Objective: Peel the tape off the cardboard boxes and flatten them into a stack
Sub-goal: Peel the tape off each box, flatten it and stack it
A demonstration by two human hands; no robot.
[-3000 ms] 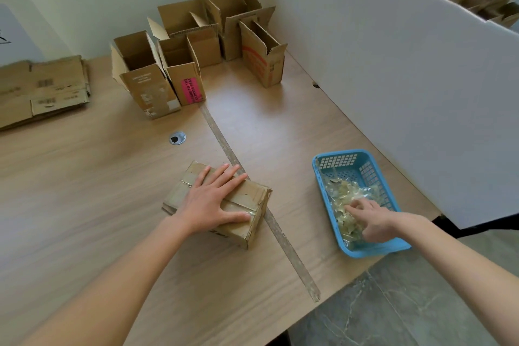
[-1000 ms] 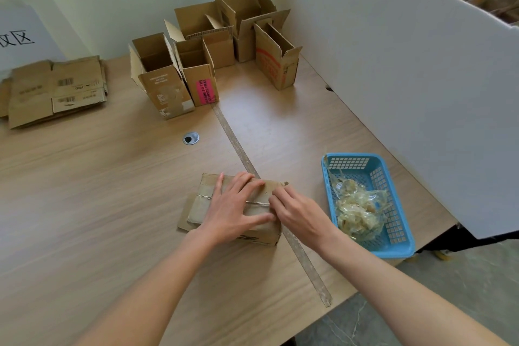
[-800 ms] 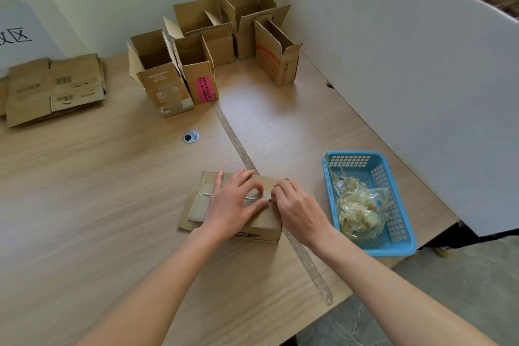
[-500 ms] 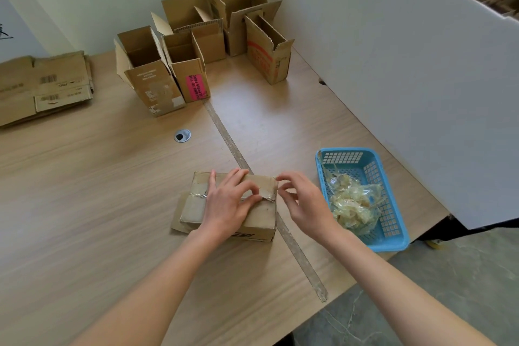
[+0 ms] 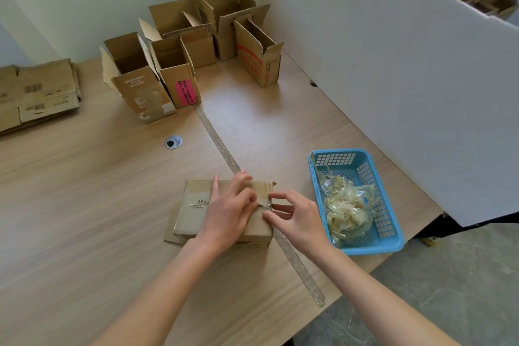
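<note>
A small closed brown cardboard box [image 5: 224,211], sealed with clear tape, is pressed down on the pale wood-grain table [image 5: 84,205] by the left hand [image 5: 229,212], whose fingers are spread and bent over the lid. Just right of that hold, at the box's right edge, the right hand [image 5: 297,219] is held with thumb and forefinger brought close together at a lifted end of the clear tape strip [image 5: 265,202]; whether the end is actually pinched cannot be told.

The step in hand appears to be the peeling of the lid tape. The next move would call for a firm pinch on the loose end and a steady pull leftward across the lid, with the box kept pinned by the left hand.

To the right of the right hand, a blue perforated plastic basket [image 5: 393,239] holding crumpled clear tape scraps [image 5: 348,208] is placed, where the strip would probably be dropped. Far ahead of the hands, several open-topped brown cardboard boxes [image 5: 196,45] are waiting; far to the left, a stack of flattened brown cardboard [image 5: 39,93] has been laid.

A pink label [image 5: 184,93] on one open box bears dark print too small to be read with confidence. Barcodes are seen on the flattened stack; red print on another box is illegible.
</note>
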